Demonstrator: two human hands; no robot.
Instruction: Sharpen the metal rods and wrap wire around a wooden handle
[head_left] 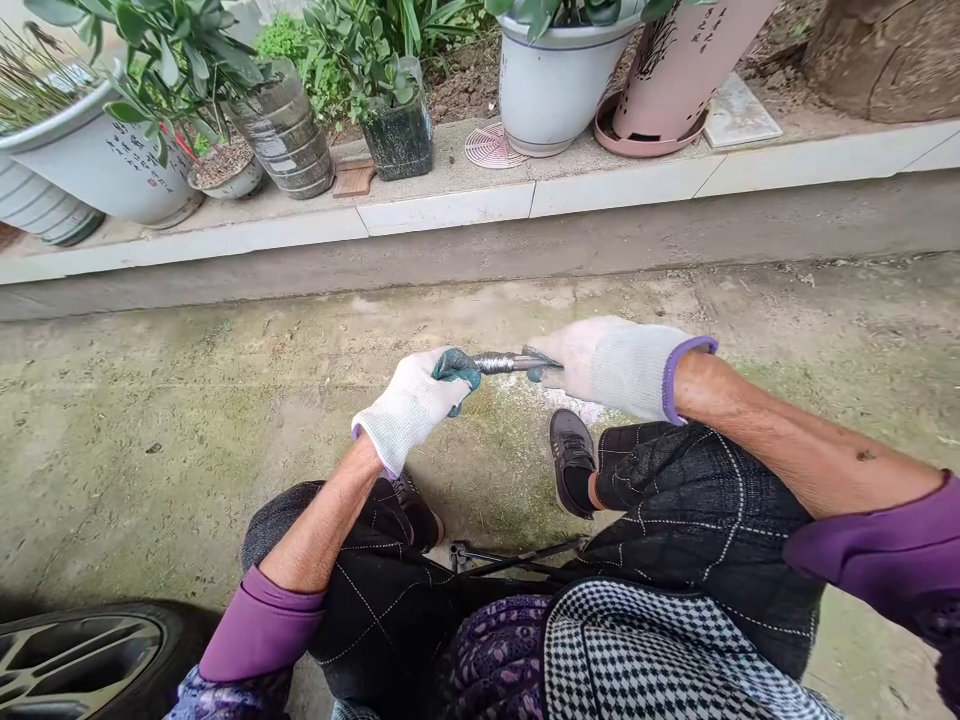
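Observation:
Both my hands wear white knit gloves with teal-coated fingers. My left hand (416, 400) is closed around one end of a short silvery metal rod (501, 362) wound with what looks like wire. My right hand (600, 362) is closed on the other end. The rod lies level between the two hands, above the concrete ground (225, 400). My knees in dark checked trousers are spread below, and one dark shoe (571, 450) rests on the ground under the right hand.
A raised tiled ledge (450, 205) runs across the back with several plant pots: a white one (551, 90), a pink one (679, 70), a black one (397, 135). A car wheel (82, 655) is at bottom left. A thin black metal frame (517, 558) lies between my legs.

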